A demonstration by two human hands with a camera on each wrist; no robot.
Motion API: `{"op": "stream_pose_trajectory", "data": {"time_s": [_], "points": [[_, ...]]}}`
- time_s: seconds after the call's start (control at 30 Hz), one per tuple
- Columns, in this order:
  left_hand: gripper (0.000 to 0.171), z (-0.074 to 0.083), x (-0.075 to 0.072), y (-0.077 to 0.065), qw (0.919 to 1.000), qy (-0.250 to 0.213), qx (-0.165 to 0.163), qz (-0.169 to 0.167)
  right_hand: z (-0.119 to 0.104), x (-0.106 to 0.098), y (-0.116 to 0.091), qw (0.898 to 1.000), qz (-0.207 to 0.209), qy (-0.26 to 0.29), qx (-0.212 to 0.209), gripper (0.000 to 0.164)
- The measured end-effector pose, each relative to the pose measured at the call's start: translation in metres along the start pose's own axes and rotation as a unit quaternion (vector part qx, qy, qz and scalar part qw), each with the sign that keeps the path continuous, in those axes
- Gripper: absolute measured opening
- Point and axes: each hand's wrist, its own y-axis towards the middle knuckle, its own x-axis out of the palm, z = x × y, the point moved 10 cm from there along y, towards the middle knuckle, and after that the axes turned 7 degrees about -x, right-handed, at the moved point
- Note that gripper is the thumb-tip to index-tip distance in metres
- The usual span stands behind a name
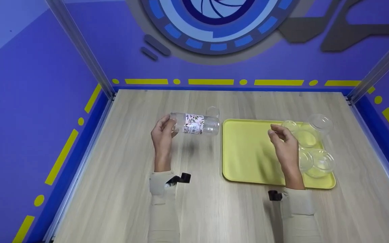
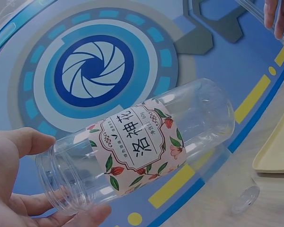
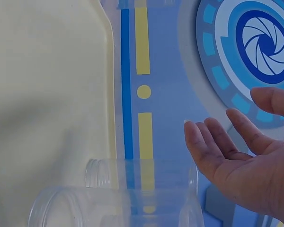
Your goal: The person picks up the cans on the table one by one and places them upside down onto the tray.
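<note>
Yellow tray [image 1: 248,152] on ur R, roselle jar [image 1: 194,124] in the air

It's tipped sideways, L of the tray; ur L hand [image 1: 162,131] grips its threaded neck. IMO hold firm w/o squeezing. Ur R hand [image 1: 286,145]'s over the tray, empty, fingers loosely bent. FYI clear jars [image 1: 320,163] crowd the tray's R side, clear container [image 1: 212,110] behind ur jar, poss. in the way.

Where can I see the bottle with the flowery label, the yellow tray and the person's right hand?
Bottle [image 1: 195,124]: head view, the labelled middle of its body.
Yellow tray [image 1: 245,152]: head view, a bare part of its floor.
Right hand [image 1: 286,145]: head view, the middle of the hand.
</note>
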Motion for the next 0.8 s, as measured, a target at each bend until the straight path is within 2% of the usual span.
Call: {"op": "stream_pose_trajectory", "data": {"time_s": [0.4, 0.8], "points": [[0.046, -0.005, 0.003, -0.005, 0.9991, -0.033, -0.023, 0.010, -0.001, 0.012, -0.004, 0.999, -0.025, 0.022, 0.012, 0.043], [0.046, -0.014, 0.006, -0.013, 0.9991, -0.025, -0.034, 0.006, -0.002, 0.023, -0.009, 0.997, -0.051, 0.049, 0.001, 0.045]]}}
